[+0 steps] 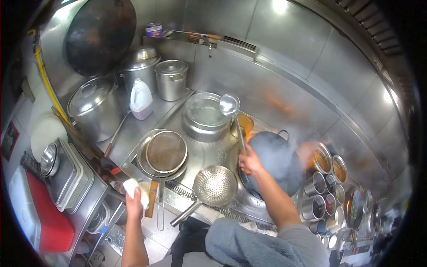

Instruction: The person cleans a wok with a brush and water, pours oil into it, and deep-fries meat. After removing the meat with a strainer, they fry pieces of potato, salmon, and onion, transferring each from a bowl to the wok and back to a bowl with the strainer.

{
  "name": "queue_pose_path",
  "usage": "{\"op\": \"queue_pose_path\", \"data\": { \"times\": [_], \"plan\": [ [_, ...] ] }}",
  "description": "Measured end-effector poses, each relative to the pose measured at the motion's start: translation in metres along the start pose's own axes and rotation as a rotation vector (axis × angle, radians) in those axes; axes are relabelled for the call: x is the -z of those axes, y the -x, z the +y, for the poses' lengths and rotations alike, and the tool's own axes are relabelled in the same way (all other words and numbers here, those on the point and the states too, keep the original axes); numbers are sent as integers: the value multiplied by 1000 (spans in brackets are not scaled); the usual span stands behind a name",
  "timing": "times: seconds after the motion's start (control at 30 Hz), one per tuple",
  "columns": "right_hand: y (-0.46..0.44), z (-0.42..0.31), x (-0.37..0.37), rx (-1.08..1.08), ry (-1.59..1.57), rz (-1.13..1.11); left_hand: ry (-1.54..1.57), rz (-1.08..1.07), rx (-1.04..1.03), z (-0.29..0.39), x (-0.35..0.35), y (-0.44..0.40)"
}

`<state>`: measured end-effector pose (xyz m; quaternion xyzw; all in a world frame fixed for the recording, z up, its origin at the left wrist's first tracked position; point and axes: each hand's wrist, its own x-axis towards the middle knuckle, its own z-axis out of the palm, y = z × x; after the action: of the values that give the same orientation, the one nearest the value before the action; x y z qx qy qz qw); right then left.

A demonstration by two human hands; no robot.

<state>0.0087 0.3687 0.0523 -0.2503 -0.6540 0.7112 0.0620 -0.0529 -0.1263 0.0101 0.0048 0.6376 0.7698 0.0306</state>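
My right hand [251,161] is closed round the handle of a metal ladle [230,105], whose bowl points up and away from me. Beneath that arm a dark wok [274,167] sits over the burner, with smoke or steam rising from it and orange flame at its edges. My left hand [134,202] grips a folded white cloth [131,187], low on the left near a wooden handle [151,199]. A perforated metal strainer [215,184] lies between my hands. Behind it stands a wide pot [207,129] of cloudy liquid.
A round mesh sieve [166,152] rests on a bowl left of centre. Lidded stockpots [172,80] and a plastic jug [141,100] stand at the back left. Several metal seasoning containers [314,208] crowd the right side. A large dark wok [101,38] hangs on the wall.
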Motion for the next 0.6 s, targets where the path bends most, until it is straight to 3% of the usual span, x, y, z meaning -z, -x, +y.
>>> {"op": "queue_pose_path", "data": {
  "times": [0.03,0.07,0.1,0.13,0.2,0.27,0.3,0.43,0.6],
  "plan": [
    [-23,-3,-4,44,166,69,19,49,26,-16,4,7],
    [-118,72,22,305,553,243,26,95,54,-26,7,15],
    [-112,42,-2,168,786,315,40,99,66,-38,10,23],
    [-112,25,-24,162,784,310,41,144,49,-40,20,27],
    [-120,-3,-53,49,343,131,37,196,35,-37,32,29],
    [-163,-25,-25,-391,-660,-203,51,213,34,-36,33,37],
    [-145,-54,-28,-467,-1016,-204,56,218,41,-31,28,40],
    [-111,-58,-48,-316,-1247,-303,24,67,71,-12,-5,29],
    [-56,-90,18,-267,-1389,-425,48,-44,-3,11,-63,25]
  ]
}}
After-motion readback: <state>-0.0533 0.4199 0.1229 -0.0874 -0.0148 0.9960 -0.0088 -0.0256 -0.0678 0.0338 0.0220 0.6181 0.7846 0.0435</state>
